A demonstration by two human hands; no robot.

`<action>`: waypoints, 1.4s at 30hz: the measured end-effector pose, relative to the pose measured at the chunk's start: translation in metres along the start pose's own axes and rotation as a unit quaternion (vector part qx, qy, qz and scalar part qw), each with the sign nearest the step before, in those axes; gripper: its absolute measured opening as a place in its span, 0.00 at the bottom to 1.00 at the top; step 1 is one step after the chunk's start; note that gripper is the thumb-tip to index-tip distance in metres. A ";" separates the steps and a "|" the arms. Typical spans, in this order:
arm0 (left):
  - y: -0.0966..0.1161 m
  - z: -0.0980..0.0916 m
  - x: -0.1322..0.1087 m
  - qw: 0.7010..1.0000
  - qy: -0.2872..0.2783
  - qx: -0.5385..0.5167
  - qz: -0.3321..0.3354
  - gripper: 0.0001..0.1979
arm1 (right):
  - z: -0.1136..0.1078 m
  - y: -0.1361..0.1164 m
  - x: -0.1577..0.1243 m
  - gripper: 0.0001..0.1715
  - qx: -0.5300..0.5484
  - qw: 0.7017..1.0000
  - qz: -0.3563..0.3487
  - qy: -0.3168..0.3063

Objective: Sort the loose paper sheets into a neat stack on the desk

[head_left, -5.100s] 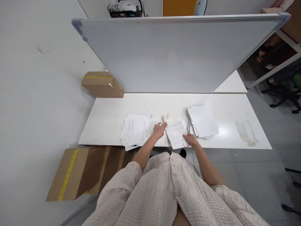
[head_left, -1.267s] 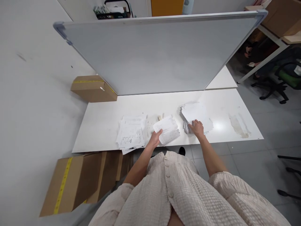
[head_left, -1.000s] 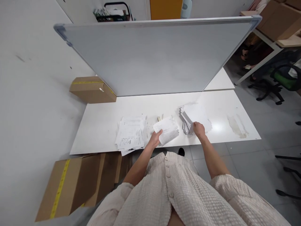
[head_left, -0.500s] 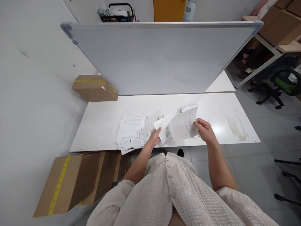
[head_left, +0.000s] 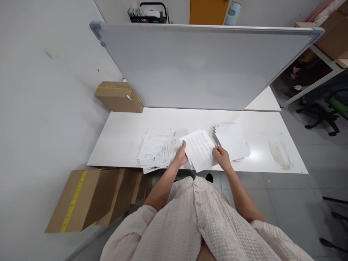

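Observation:
Several sheets of paper [head_left: 200, 150] are held over the front of the white table, the top one covered in faint print. Their left edge is pinched in my left hand [head_left: 181, 153], thumb on top. At their right edge my right hand [head_left: 221, 157] grips the top sheet between closed fingers. Left of my hands lies an uneven pile of printed papers [head_left: 156, 148], its lower sheets jutting past each other. A second stack of mostly blank-faced papers [head_left: 232, 139] rests on the table just beyond my right hand, its edges fanned.
A whiteboard [head_left: 185, 69] stands upright across the white table [head_left: 122, 141]. Behind its left side sits a taped cardboard box [head_left: 119, 98]. More cardboard boxes [head_left: 89, 195] stand below the table's left front. An office chair [head_left: 323, 112] is at the right.
My right hand has moved left and inward, laying the lifted sheet flat over the others in my left hand. The right stack is now uncovered. The view has shifted slightly left.

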State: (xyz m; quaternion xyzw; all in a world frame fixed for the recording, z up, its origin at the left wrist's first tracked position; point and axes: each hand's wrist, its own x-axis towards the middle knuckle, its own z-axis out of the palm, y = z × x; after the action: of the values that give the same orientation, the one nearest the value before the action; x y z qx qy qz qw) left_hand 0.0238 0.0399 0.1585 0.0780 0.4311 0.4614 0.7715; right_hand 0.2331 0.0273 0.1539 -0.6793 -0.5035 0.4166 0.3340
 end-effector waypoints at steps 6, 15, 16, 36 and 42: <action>0.001 0.006 -0.007 0.996 -0.044 0.059 0.049 0.23 | 0.007 -0.004 0.000 0.14 -0.015 1.000 -0.006 0.000; 0.004 -0.003 -0.003 0.984 -0.097 0.128 0.077 0.28 | -0.004 -0.004 0.011 0.28 0.034 0.999 0.001 0.006; 0.003 -0.004 -0.002 0.981 -0.108 0.142 0.078 0.27 | -0.005 -0.006 0.013 0.31 0.072 0.997 0.003 -0.005; 0.011 -0.001 -0.004 0.976 -0.060 0.120 0.169 0.22 | -0.005 -0.025 0.015 0.23 0.210 0.965 -0.008 -0.157; 0.009 -0.005 0.001 0.972 0.001 0.107 0.208 0.21 | -0.002 -0.014 0.003 0.20 0.140 0.964 0.054 -0.219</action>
State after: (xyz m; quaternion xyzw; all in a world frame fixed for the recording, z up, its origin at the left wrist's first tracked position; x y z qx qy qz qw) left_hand 0.0148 0.0445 0.1598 0.2478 0.4531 0.5626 0.6456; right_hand 0.2297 0.0337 0.1659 -0.5440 -0.4637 0.6388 0.2847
